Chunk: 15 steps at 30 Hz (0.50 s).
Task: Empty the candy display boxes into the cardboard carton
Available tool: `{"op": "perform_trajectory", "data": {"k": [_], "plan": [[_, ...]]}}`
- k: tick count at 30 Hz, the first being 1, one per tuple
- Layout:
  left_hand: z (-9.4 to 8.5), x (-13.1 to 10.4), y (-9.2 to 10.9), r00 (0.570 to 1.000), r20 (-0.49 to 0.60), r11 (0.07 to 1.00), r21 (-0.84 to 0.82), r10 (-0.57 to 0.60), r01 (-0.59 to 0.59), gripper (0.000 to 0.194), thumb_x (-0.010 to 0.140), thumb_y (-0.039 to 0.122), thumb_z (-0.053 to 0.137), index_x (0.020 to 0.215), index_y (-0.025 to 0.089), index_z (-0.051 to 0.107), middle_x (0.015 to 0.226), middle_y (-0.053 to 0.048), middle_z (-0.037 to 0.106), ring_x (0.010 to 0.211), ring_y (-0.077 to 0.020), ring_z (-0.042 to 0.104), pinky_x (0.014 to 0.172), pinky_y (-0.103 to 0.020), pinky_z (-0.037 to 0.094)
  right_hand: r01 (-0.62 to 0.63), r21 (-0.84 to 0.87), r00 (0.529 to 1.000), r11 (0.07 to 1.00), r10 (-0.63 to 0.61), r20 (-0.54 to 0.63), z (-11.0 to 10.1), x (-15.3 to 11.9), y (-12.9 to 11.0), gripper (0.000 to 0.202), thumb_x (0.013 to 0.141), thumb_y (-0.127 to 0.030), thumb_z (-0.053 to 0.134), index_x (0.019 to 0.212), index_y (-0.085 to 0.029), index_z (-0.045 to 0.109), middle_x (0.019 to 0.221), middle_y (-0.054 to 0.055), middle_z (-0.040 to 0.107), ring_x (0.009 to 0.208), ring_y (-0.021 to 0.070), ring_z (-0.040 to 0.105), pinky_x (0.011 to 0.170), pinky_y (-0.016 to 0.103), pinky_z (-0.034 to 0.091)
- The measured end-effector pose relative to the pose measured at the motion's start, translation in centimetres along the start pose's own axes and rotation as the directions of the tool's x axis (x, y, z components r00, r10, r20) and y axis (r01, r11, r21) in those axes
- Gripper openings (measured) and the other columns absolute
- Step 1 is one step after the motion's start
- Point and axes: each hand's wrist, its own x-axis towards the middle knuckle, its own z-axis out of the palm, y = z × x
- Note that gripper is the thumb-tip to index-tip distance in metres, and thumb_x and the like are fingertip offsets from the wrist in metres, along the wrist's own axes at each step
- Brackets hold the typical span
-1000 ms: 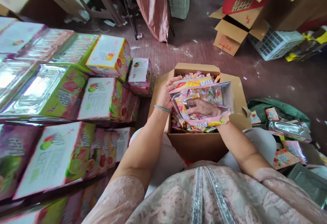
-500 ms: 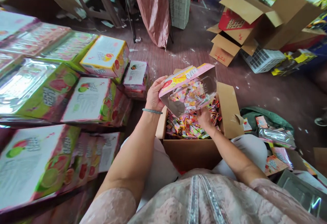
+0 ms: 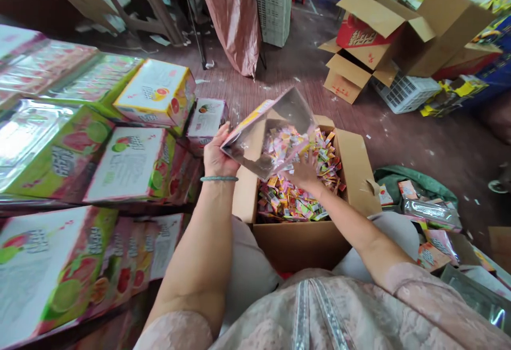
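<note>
A clear-windowed pink and yellow candy pouch (image 3: 266,136) is tilted above an open cardboard box (image 3: 297,241) full of small wrapped candies (image 3: 295,201). My left hand (image 3: 215,153) grips the pouch's left end. My right hand (image 3: 305,172) is under the pouch's lower right side, just above the candies in the box, and supports it there; its fingers are partly hidden behind the pouch.
Stacks of printed fruit-picture boxes (image 3: 128,161) fill the left side. Flat pouches (image 3: 433,214) lie in a pile at the right by a green bag (image 3: 415,182). Open cardboard cartons (image 3: 371,41) and a white crate (image 3: 403,92) stand on the floor beyond.
The pouch has swung leftward and turned so its clear side faces up. My left hand moved left and down with it; my right hand stayed at the box under the pouch.
</note>
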Motion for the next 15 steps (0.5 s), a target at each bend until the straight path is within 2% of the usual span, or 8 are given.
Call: {"op": "perform_trajectory", "data": {"k": [3, 4, 6, 9, 11, 12, 13, 15], "plan": [[-0.9, 0.1, 1.6, 0.998, -0.008, 0.996, -0.065, 0.063, -0.064, 0.027, 0.101, 0.006, 0.051, 0.108, 0.019, 0.074, 0.072, 0.000, 0.073, 0.065, -0.0144, 0.072, 0.078, -0.026, 0.065, -0.058, -0.117, 0.995, 0.992, 0.066, 0.071, 4.5, -1.8, -0.2, 0.105, 0.097, -0.059, 0.084, 0.181, -0.033, 0.027, 0.187, 0.018, 0.012, 0.165, 0.0630, 0.011, 0.123, 0.084, 0.030], [-1.1, 0.0, 2.0, 0.996, 0.009, 0.993, -0.076, 0.087, -0.086, 0.024, 0.101, 0.006, 0.052, 0.103, 0.019, 0.073, 0.074, -0.001, 0.075, 0.067, -0.0144, 0.073, 0.082, -0.027, 0.065, -0.043, -0.136, 0.996, 0.990, 0.053, 0.071, 5.8, -1.8, -0.3, 0.102, 0.100, -0.056, 0.082, 0.182, -0.036, 0.025, 0.187, 0.017, 0.008, 0.165, 0.0627, 0.014, 0.123, 0.081, 0.034], [-1.3, -0.4, 2.7, 0.993, 0.008, 0.990, -0.076, 0.119, -0.118, 0.021, 0.101, 0.005, 0.052, 0.097, 0.017, 0.069, 0.077, -0.002, 0.078, 0.070, -0.0149, 0.075, 0.086, -0.030, 0.066, 0.014, -0.172, 0.998, 0.985, -0.002, 0.067, 7.3, -0.5, -0.9, 0.084, 0.108, -0.044, 0.070, 0.180, -0.041, 0.028, 0.188, 0.013, 0.007, 0.164, 0.0581, 0.022, 0.121, 0.075, 0.039], [-1.2, -0.7, 3.4, 0.990, -0.093, 0.993, -0.041, 0.108, -0.112, 0.022, 0.101, 0.004, 0.050, 0.097, 0.015, 0.068, 0.075, -0.002, 0.079, 0.069, -0.0145, 0.075, 0.083, -0.030, 0.067, 0.059, -0.195, 0.993, 0.979, -0.037, 0.116, 7.5, 3.8, -2.3, 0.071, 0.111, -0.022, 0.050, 0.177, -0.043, 0.036, 0.188, 0.011, 0.010, 0.160, 0.0489, 0.032, 0.118, 0.068, 0.045], [-1.1, -0.5, 3.6, 0.984, -0.138, 0.993, -0.022, 0.112, -0.116, 0.020, 0.100, 0.005, 0.050, 0.095, 0.014, 0.068, 0.073, -0.002, 0.078, 0.066, -0.0142, 0.074, 0.080, -0.029, 0.066, 0.048, -0.203, 0.987, 0.978, -0.015, 0.163, 6.9, 6.6, -3.1, 0.073, 0.107, -0.014, 0.047, 0.175, -0.038, 0.041, 0.188, 0.012, 0.011, 0.161, 0.0463, 0.031, 0.118, 0.066, 0.045], [-1.1, -0.3, 3.6, 0.986, -0.123, 0.993, -0.018, 0.116, -0.119, 0.019, 0.098, 0.006, 0.051, 0.094, 0.015, 0.068, 0.073, -0.002, 0.077, 0.065, -0.0144, 0.074, 0.080, -0.030, 0.066, 0.042, -0.204, 0.985, 0.978, -0.006, 0.172, 6.7, 7.4, -3.5, 0.073, 0.106, -0.012, 0.047, 0.174, -0.035, 0.043, 0.187, 0.013, 0.013, 0.160, 0.0455, 0.031, 0.118, 0.066, 0.045], [-1.1, 0.0, 3.5, 0.988, -0.093, 0.992, -0.017, 0.121, -0.123, 0.018, 0.097, 0.007, 0.052, 0.092, 0.015, 0.067, 0.073, -0.002, 0.077, 0.065, -0.0146, 0.073, 0.081, -0.030, 0.066, 0.040, -0.200, 0.986, 0.979, -0.007, 0.166, 6.5, 7.7, -3.8, 0.071, 0.105, -0.012, 0.047, 0.173, -0.034, 0.045, 0.186, 0.014, 0.017, 0.159, 0.0443, 0.033, 0.117, 0.065, 0.046], [-0.9, 0.4, 3.2, 0.992, -0.046, 0.992, -0.022, 0.119, -0.120, 0.016, 0.093, 0.008, 0.054, 0.091, 0.016, 0.067, 0.072, -0.001, 0.074, 0.065, -0.0151, 0.073, 0.080, -0.030, 0.066, 0.058, -0.182, 0.990, 0.982, -0.033, 0.140, 6.8, 6.6, -4.2, 0.066, 0.107, -0.014, 0.045, 0.170, -0.032, 0.050, 0.178, 0.017, 0.031, 0.152, 0.0410, 0.040, 0.114, 0.062, 0.049]]}}
